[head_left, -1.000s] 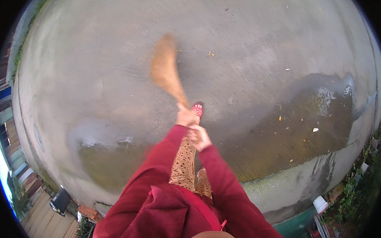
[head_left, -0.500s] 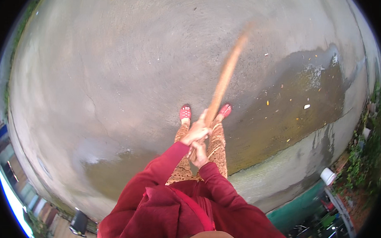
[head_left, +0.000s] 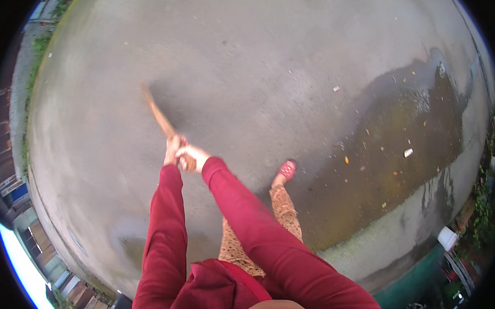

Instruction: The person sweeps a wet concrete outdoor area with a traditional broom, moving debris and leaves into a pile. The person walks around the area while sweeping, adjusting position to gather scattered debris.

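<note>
A long brown stick broom [head_left: 162, 119] slants up and to the left over the grey concrete, its far end blurred by motion. My left hand [head_left: 172, 150] wraps around it, and my right hand [head_left: 198, 154] grips it close beside, the two hands touching. The broom's near end shows just below my hands. Both arms, in dark red sleeves, are stretched out to the left. Whether the far end touches the ground I cannot tell.
Under me lies a concrete floor [head_left: 262, 61]. A wet brown patch [head_left: 368, 176] with scattered yellow leaves and white scraps spreads to the right. One red shoe [head_left: 286, 169] shows in front. A white bucket [head_left: 447, 239] stands at the lower right, near green plants [head_left: 481, 214].
Both hands have swung left with the broom, which pointed up and right before and now points up and left. Only one of my two shoes shows now.
</note>
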{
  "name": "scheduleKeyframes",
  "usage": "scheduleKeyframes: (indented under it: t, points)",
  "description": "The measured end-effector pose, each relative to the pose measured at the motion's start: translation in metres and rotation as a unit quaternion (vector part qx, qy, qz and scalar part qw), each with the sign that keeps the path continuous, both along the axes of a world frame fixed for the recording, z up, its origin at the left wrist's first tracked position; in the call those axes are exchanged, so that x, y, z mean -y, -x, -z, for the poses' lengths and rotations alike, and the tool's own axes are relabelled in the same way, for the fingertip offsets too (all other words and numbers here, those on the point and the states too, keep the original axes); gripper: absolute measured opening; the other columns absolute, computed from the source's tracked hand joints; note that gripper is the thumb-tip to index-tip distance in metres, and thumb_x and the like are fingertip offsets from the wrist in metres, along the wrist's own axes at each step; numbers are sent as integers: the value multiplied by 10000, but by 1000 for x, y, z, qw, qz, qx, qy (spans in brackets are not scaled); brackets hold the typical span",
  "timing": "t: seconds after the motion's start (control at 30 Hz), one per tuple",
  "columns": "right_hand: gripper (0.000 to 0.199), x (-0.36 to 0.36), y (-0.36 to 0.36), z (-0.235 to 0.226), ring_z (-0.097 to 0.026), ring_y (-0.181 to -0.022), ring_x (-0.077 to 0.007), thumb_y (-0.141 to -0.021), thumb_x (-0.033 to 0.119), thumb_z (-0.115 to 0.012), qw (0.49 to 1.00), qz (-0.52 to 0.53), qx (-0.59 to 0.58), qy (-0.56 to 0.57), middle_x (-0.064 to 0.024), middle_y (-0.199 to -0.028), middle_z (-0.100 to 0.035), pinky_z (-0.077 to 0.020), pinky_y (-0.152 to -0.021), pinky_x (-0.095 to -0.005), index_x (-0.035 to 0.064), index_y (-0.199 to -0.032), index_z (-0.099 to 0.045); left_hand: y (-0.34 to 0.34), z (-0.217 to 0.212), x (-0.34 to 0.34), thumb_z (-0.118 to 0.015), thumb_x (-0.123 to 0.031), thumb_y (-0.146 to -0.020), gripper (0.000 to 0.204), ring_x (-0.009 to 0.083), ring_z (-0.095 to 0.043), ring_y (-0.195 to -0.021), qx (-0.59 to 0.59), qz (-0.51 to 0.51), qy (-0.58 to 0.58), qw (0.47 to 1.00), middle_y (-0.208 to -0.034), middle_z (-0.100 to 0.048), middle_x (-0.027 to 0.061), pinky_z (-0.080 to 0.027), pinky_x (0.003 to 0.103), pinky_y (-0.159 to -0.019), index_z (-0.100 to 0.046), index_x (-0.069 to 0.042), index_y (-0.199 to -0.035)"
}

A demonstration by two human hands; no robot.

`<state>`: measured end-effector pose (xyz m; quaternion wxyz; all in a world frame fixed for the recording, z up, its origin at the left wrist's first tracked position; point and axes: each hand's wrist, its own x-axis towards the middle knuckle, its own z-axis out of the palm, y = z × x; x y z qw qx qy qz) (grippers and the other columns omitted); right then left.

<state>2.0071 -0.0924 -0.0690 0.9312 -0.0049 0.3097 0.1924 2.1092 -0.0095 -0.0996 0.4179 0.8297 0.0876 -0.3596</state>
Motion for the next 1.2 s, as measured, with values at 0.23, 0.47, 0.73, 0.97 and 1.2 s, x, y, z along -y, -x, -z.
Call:
scheduleKeyframes:
  t: [0.23, 0.47, 0.73, 0.97, 1.2]
  points:
    - [142, 154, 243, 13, -368, -401, -49, -774, 98, -529, 941, 293, -162, -48, 44, -517, -381, -299, -340, -183, 108, -672, -432, 235, 15, 254, -528, -136, -708, 835, 393, -568, -873, 3, 331, -144, 932, -917, -563, 292, -449, 428, -787, 2, 6, -1338]
    - [154, 177, 387, -75, -387, -383, -82, -791, 190, -488, 862, 454, -221, 41, 21, -503, -428, -337, -353, -204, 104, -664, -468, 420, -55, 327, -538, -74, -640, 913, 290, -607, -627, -201, 581, 40, 788, -767, -591, 221, -492, 344, -595, 30, -35, -1355]
    - [96, 129, 382, -176, -384, -382, -82, -726, 94, -511, 910, 325, -232, 111, 20, -513, -391, -333, -335, -213, 82, -679, -428, 397, -153, 257, -552, -81, -619, 904, 242, -587, -503, -184, 398, 55, 897, -696, -594, 167, -482, 320, -472, -23, -25, -1349]
    - [148, 131, 274, -169, -374, -395, -87, -717, 60, -484, 923, 314, -220, 35, 4, -506, -390, -335, -368, -214, 81, -593, -404, 282, -134, 236, -526, -54, -631, 593, 160, -549, -504, -240, 395, 8, 887, -608, -532, 91, -445, 281, -446, -280, 24, -1165]
    - [133, 51, 75, -169, -460, -449, -170, -745, 72, -464, 947, 211, -198, 139, -60, -525, -462, -412, -430, -293, 47, -615, -452, 97, -145, 159, -526, 10, -601, 717, 136, -504, -449, -273, 231, 211, 910, -581, -527, 73, -413, 258, -403, -224, 57, -1250]
